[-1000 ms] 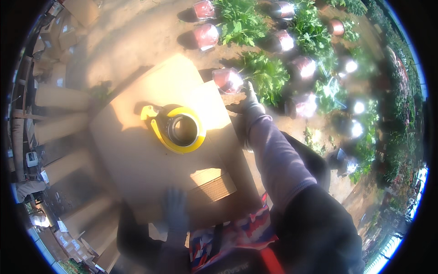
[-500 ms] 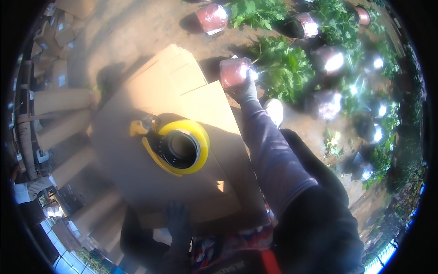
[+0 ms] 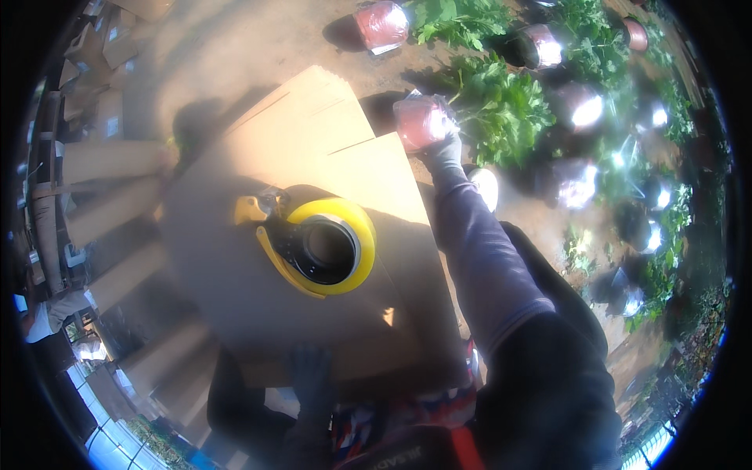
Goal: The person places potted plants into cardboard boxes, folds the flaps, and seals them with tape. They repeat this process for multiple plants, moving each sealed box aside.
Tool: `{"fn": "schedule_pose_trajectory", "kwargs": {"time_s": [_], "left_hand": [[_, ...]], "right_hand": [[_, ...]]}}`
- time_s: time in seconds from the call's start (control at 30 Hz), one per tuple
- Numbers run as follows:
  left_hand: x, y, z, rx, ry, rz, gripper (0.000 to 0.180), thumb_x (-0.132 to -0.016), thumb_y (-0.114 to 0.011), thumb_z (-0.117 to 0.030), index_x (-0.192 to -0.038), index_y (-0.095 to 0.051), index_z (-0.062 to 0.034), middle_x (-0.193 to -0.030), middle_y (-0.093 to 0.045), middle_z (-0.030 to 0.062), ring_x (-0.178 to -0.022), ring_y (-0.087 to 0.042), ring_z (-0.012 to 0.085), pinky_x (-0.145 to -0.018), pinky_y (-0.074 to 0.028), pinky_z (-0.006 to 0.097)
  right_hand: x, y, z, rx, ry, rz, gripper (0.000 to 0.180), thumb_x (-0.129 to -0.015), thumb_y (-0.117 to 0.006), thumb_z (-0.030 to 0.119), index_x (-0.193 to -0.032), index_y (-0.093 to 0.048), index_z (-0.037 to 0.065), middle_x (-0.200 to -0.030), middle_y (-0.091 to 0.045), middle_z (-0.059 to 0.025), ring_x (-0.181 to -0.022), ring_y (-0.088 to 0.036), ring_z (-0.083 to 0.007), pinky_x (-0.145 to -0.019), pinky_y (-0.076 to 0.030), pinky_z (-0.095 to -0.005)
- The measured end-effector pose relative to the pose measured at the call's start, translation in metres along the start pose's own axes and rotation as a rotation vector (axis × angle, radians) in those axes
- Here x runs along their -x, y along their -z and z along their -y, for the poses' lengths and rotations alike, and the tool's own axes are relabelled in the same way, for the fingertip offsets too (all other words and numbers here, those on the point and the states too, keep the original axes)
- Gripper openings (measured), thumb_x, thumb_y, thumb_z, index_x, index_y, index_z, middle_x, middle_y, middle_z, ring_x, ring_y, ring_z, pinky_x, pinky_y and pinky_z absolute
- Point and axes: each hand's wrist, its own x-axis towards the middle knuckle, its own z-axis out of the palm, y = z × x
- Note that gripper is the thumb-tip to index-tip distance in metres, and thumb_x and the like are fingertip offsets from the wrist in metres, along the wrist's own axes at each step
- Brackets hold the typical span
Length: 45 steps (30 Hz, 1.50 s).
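Observation:
A stack of flat cardboard (image 3: 227, 290) lies in front of me. On it sits a tape dispenser (image 3: 270, 247) with a black core and yellow handle parts, loaded with a yellow roll of tape (image 3: 366, 251). My gloved left hand (image 3: 312, 372) rests on the cardboard's near edge, its fingers stretched out and dim in shade. Beyond the stack's right side, my gloved right hand (image 3: 445, 153) grips a reddish plant pot (image 3: 421, 121) wrapped in clear plastic. Leafy green stems (image 3: 501, 106) extend from that pot to the right, along the ground. Most of the right fingers are hidden by the pot.
Several more wrapped pots (image 3: 382, 25) with leafy plants lie across the ground at the far side and right. Cardboard boxes (image 3: 86, 47) and long cardboard pieces (image 3: 117, 215) fill the left. My white shoe (image 3: 486, 188) shows beside my right forearm.
The whole view has shifted slightly, so things appear a little farther right. My right hand stays on the pot, and my left hand stays on the cardboard.

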Motion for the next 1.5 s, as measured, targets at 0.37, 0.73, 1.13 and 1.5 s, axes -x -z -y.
{"fn": "schedule_pose_trajectory", "kwargs": {"time_s": [0.37,0.73,1.13,1.5], "left_hand": [[0.003,0.01,-0.009,0.03,-0.02,-0.062,0.055,-0.085,-0.051,-0.009,-0.139,-0.055,-0.0103,-0.144,-0.05,0.0175,-0.141,-0.039,0.037,-0.115,-0.023,0.063],[-0.002,0.0,0.008,0.309,0.143,-0.143,0.045,-0.091,-0.05,-0.009,-0.131,-0.065,-0.0233,-0.14,-0.06,0.0031,-0.134,-0.049,0.0238,-0.113,-0.031,0.055],[0.04,-0.02,0.04,0.743,0.39,-0.492,0.026,-0.092,-0.06,-0.016,-0.115,-0.071,-0.0102,-0.109,-0.072,0.0095,-0.106,-0.064,0.0278,-0.094,-0.049,0.04],[0.053,0.0,0.034,0.397,0.206,-0.448,0.024,-0.089,-0.066,-0.021,-0.11,-0.074,-0.0114,-0.1,-0.073,0.0108,-0.088,-0.068,0.029,-0.079,-0.054,0.041]], "right_hand": [[0.154,-0.029,0.126,-0.027,0.174,0.379,0.054,-0.079,-0.076,0.024,-0.125,-0.059,0.001,-0.118,-0.065,-0.0113,-0.108,-0.062,-0.0252,-0.096,-0.051,-0.0412],[0.36,-0.236,0.152,1.462,0.034,1.203,0.054,-0.077,-0.075,0.017,-0.125,-0.059,-0.003,-0.111,-0.066,-0.0105,-0.101,-0.062,-0.0201,-0.088,-0.05,-0.0345],[0.305,-0.165,-0.011,1.894,-0.928,1.543,0.054,-0.074,-0.074,0.009,-0.124,-0.058,-0.007,-0.104,-0.066,-0.0095,-0.093,-0.061,-0.0146,-0.08,-0.049,-0.0272],[0.308,-0.24,0.014,1.905,-0.748,1.38,0.063,-0.074,-0.078,0.011,-0.129,-0.054,-0.007,-0.108,-0.065,-0.0112,-0.093,-0.062,-0.0152,-0.082,-0.05,-0.0268]]}}
